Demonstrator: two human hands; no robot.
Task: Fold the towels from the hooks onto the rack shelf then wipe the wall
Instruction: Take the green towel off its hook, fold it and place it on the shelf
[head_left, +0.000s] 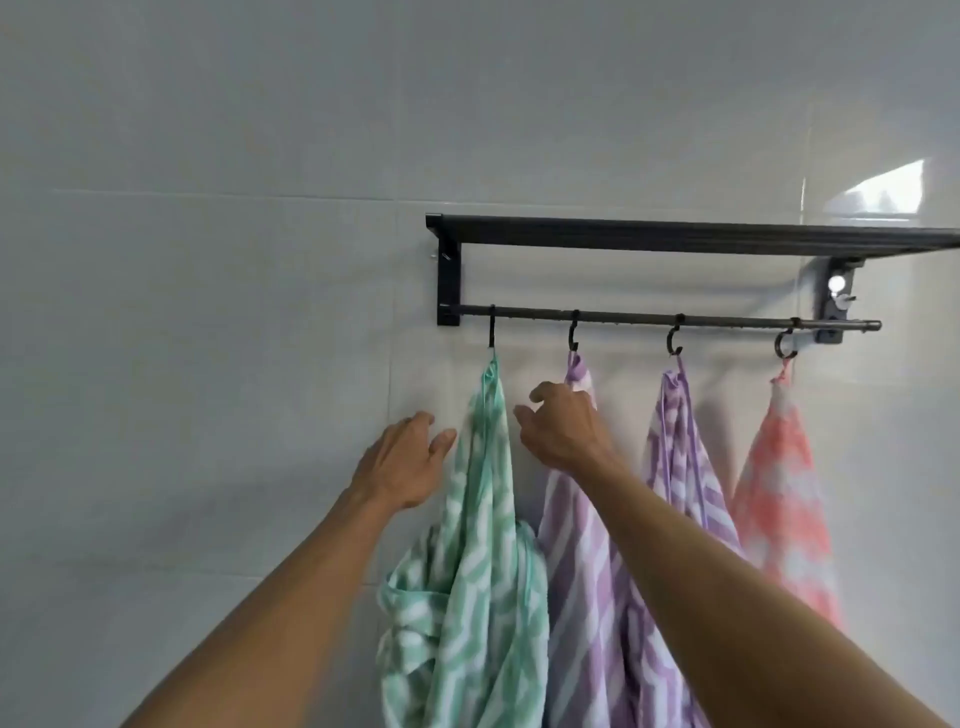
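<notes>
Towels hang from four hooks on the rail under the rack shelf (675, 241). Green towel (480, 519) hangs at the rail's left end: soft, light, limp. My left hand (402, 460) and right hand (563, 426) flank it below the rail, fingers loosely spread, holding nothing. Best hold, I judge: its bunched neck just under the hook (491, 332).

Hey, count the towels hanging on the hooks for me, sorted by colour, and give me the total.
Green towel: 1
Purple towels: 2
Pink towel: 1
Total: 4 towels, each hanging from its own hook on the rail.
</notes>
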